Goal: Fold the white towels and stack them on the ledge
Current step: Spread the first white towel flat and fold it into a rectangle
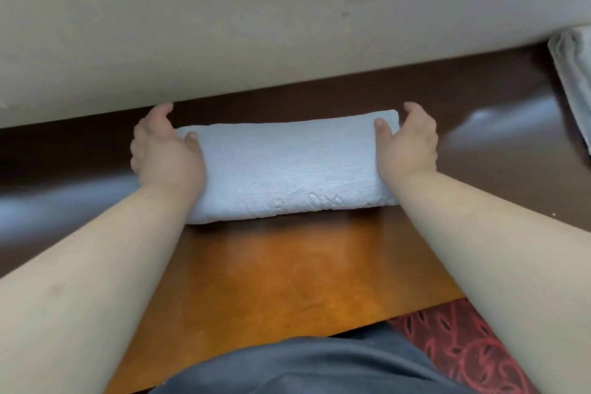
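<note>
The folded white terry towel (287, 166) is held at both short ends on the dark polished wooden ledge (479, 112), left hand (166, 147) and right hand (407, 141) fingers curled round it, probably to keep folds intact while squaring against the beige wall (224, 25).

both forearms were bare up to the frame's edge, with no sleeves, watch or rings visible. the left hand (166, 150) and right hand (407, 145) wore no gloves. a dark grey-blue garment (307, 365) covered the person's front.
</note>
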{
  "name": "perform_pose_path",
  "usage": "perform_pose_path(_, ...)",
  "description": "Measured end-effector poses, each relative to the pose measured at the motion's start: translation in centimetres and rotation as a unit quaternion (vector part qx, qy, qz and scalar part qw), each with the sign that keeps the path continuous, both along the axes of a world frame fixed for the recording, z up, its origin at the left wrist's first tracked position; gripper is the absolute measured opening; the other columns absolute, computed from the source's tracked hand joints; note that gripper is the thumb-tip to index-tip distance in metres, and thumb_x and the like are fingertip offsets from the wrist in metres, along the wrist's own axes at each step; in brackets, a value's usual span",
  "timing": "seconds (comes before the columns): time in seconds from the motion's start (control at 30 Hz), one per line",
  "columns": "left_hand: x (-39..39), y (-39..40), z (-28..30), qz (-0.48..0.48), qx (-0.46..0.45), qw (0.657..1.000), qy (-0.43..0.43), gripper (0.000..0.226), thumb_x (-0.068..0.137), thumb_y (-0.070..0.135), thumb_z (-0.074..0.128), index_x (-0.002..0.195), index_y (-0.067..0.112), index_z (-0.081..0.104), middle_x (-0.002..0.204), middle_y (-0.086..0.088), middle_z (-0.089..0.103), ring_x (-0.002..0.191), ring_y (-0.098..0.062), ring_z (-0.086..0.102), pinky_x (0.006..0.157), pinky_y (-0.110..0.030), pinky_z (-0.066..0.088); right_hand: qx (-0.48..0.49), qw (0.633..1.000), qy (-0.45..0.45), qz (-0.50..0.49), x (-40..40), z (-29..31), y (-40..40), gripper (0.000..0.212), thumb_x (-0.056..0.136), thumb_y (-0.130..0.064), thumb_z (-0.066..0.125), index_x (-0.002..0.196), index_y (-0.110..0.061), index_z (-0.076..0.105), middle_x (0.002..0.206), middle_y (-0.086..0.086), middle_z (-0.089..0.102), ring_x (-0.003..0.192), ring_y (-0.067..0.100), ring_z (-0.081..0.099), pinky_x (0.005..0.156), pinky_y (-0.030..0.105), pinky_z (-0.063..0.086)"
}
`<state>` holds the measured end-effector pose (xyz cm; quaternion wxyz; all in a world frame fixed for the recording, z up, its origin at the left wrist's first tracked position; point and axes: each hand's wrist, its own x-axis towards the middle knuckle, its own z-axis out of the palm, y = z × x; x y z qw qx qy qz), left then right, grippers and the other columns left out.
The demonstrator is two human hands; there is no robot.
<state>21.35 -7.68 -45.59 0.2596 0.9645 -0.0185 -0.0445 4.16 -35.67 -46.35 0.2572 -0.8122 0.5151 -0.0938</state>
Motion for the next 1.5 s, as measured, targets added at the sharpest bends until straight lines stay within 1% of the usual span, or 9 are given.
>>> perform_pose_path(0.13,-3.3,-3.2,1.8,-0.309,0.008,0.941,-0.140,0.053,0.092,0.019,0.054,0.144,0.017,0.045,0.149,-0.013,0.041,0.138,-0.033,0.035,0.115,-0.045,0.024,-0.146,0.960,-0.035,0.235,0.5,1.4,4.2,0.054,0.093,-0.038,0.059,0.142,-0.018,0.049,0.156,0.007,0.036,0.146,0.026,0.027,0.118,0.048,0.018)
perform_pose_path(0.23,-6.2,-4.7,0.8,-0.458,0.127,0.877,-0.078,0.058,0.099,0.045,0.027,0.153,0.023,0.025,0.160,-0.008,0.024,0.147,-0.029,0.017,0.118,-0.049,0.013,-0.131,0.911,0.058,0.388,1.5,0.9,8.2,0.055,0.102,-0.043,0.038,0.152,-0.022,0.035,0.163,0.003,0.025,0.152,0.023,0.011,0.122,0.051,0.006)
perform_pose_path(0.4,-5.4,-3.9,-1.4,-0.463,0.195,0.864,-0.030,0.068,0.093,0.063,0.002,0.154,0.034,0.004,0.164,0.000,0.003,0.150,-0.023,-0.001,0.119,-0.048,0.001,-0.101,0.891,0.173,0.409,2.0,-0.5,8.2,0.075,0.094,-0.066,0.002,0.158,-0.029,0.006,0.167,0.000,0.003,0.153,0.019,-0.005,0.121,0.049,-0.002)
perform_pose_path(0.83,-1.9,0.3,-3.0,-0.358,0.247,0.900,0.003,0.073,0.085,0.074,0.002,0.150,0.043,-0.004,0.163,-0.001,-0.001,0.149,-0.026,-0.006,0.115,-0.058,-0.001,-0.075,0.910,0.247,0.323,-0.7,-0.7,3.7,0.081,0.085,-0.080,0.002,0.154,-0.039,-0.009,0.166,-0.005,-0.010,0.151,0.016,-0.016,0.116,0.066,0.004)
perform_pose_path(1.07,-1.7,1.3,-2.8,-0.383,0.240,0.892,0.007,0.072,0.088,0.068,0.003,0.152,0.037,-0.004,0.163,-0.003,-0.005,0.149,-0.026,-0.008,0.117,-0.056,0.000,0.000,0.915,0.176,0.363,-1.4,-0.1,1.6,0.067,0.095,-0.062,0.014,0.157,-0.036,0.007,0.167,-0.004,-0.004,0.152,0.012,-0.010,0.119,0.054,0.020)
perform_pose_path(1.2,-2.4,3.4,-2.5,-0.310,0.221,0.924,0.043,0.071,0.091,0.065,0.019,0.153,0.037,-0.001,0.163,-0.003,-0.007,0.149,-0.026,-0.006,0.119,-0.049,0.003,0.033,0.947,0.098,0.303,-3.6,0.5,1.7,0.059,0.103,-0.044,0.035,0.157,-0.030,0.018,0.167,0.004,-0.003,0.152,0.017,-0.006,0.120,0.037,0.011)
perform_pose_path(1.27,-3.4,4.2,-2.3,-0.232,0.159,0.959,0.044,0.070,0.092,0.061,0.032,0.153,0.036,0.007,0.162,-0.003,0.003,0.147,-0.027,0.005,0.118,-0.047,0.013,0.081,0.979,-0.030,0.184,-4.4,0.8,2.3,0.059,0.102,-0.037,0.044,0.157,-0.030,0.021,0.166,0.002,0.008,0.152,0.014,0.007,0.117,0.027,0.012)
perform_pose_path(1.37,-4.2,4.8,-1.5,-0.022,0.004,0.992,0.127,0.076,0.088,0.058,0.049,0.152,0.030,0.018,0.154,-0.007,0.027,0.138,-0.033,0.029,0.110,-0.046,0.030,0.226,0.967,-0.114,-0.024,-5.1,1.3,2.5,0.066,0.097,-0.046,0.050,0.156,-0.033,0.021,0.156,-0.003,0.033,0.137,0.016,0.040,0.107,0.030,0.031)
perform_pose_path(1.5,-3.7,5.2,-0.3,0.206,-0.169,0.896,0.354,0.086,0.078,0.073,0.053,0.143,0.020,0.035,0.132,-0.005,0.051,0.111,-0.034,0.055,0.097,-0.046,0.046,0.414,0.898,-0.057,-0.134,-5.6,1.5,1.8,0.059,0.089,-0.061,0.053,0.138,-0.029,0.046,0.122,-0.005,0.061,0.100,0.023,0.064,0.083,0.041,0.049)
